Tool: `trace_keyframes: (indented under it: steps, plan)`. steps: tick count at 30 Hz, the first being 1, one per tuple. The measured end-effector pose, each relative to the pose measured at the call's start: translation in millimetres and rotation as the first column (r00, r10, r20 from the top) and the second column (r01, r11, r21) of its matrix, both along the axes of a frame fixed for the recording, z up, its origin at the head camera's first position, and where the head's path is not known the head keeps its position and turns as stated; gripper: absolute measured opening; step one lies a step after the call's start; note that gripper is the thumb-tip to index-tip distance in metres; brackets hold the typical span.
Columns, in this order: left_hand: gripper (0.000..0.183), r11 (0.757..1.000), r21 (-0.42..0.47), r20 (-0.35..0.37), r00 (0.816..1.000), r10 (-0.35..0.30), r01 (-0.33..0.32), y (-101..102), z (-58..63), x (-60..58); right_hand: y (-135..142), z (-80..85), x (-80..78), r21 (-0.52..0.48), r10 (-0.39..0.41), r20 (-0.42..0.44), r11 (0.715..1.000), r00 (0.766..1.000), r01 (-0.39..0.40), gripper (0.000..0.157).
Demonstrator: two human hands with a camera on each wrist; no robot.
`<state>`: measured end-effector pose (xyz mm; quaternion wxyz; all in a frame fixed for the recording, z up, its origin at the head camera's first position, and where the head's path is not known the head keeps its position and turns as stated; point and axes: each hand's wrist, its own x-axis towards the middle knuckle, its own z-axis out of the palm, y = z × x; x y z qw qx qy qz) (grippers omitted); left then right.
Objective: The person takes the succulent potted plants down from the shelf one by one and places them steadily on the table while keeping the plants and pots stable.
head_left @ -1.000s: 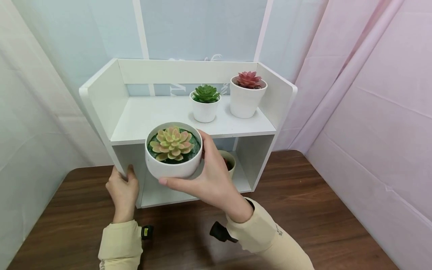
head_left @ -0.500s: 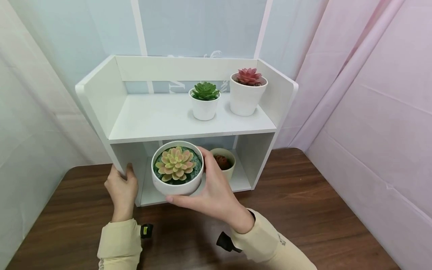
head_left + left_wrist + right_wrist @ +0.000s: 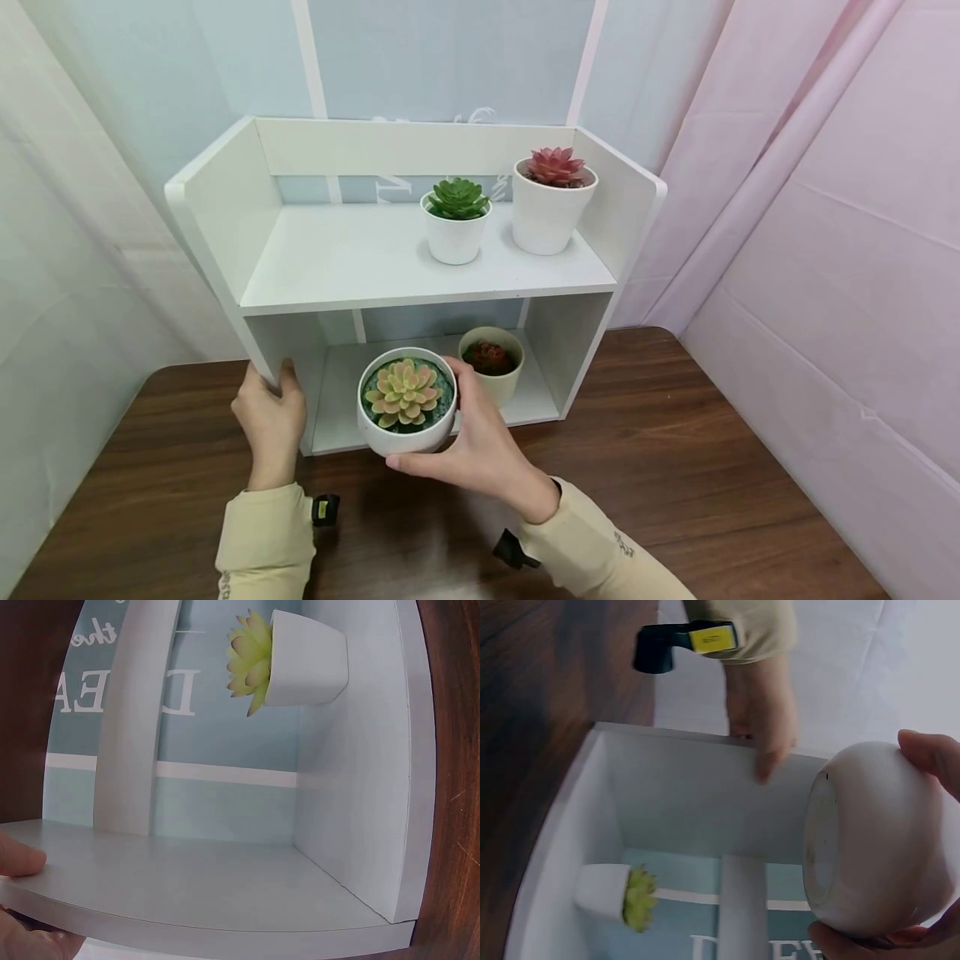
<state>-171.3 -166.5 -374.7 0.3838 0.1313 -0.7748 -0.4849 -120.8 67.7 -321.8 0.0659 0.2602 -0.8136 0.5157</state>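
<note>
My right hand (image 3: 480, 450) grips a round white pot with a pink-tipped, pale green succulent (image 3: 406, 393), thumb low at the front and fingers round its right side. The pot is held in front of the lower compartment; its underside shows in the right wrist view. My left hand (image 3: 272, 417) grips the front edge of the left panel of a white two-tier shelf (image 3: 337, 275), thumb on the inside. A cream pot with a reddish plant (image 3: 491, 364) stands at the right of the lower compartment. In the left wrist view, a pale pot with yellow-green leaves (image 3: 307, 660) stands inside.
On the upper tier stand a small white pot with a green succulent (image 3: 456, 223) and a taller white pot with a red succulent (image 3: 551, 204). The shelf rests on a dark wooden table (image 3: 675, 450), with pale curtains (image 3: 825, 250) at the sides.
My right hand has lowered the round pot from the upper tier's front edge to the lower compartment and slightly right, uncovering the cream pot. My left hand keeps its grip.
</note>
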Motion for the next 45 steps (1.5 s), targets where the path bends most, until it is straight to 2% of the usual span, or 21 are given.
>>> trace_keyframes:
  steps: [6,12,18,25,33,36,45]
  plan:
    - [0.028,1.000,0.004,-0.006,1.000,-0.009,0.009,-0.5,-0.8,-0.2,0.4,-17.6,-1.1,0.014,0.028,0.045,1.000,0.999,-0.028,0.099]
    - [0.027,1.000,0.006,0.002,1.000,-0.006,0.006,-0.8,0.6,0.0,1.0,-34.0,0.4,0.109,0.002,0.089,0.994,0.996,-0.012,0.101]
    - [0.028,1.000,0.015,0.022,1.000,-0.013,0.012,-0.5,1.9,1.2,0.3,-47.5,1.2,0.190,0.008,0.133,0.981,0.991,-0.034,0.101]
    - [0.028,0.999,0.025,0.015,1.000,-0.021,0.021,-0.7,1.6,1.5,-0.8,-63.4,0.3,0.226,0.026,0.161,0.972,0.987,-0.063,0.100]
    - [0.027,0.999,0.024,0.002,1.000,-0.025,0.025,-0.6,2.6,2.0,-0.9,-82.2,-0.8,0.357,0.028,0.167,0.930,0.986,-0.087,0.100]
    - [0.027,0.999,0.025,0.002,1.000,-0.022,0.022,-0.7,2.6,1.9,-0.8,-88.4,-1.6,0.368,0.054,0.168,0.923,0.984,-0.113,0.100]
    - [0.027,1.000,0.021,-0.004,1.000,-0.022,0.022,-1.0,2.4,1.4,-1.6,-103.0,-1.6,0.335,0.106,0.211,0.926,0.972,-0.174,0.098]
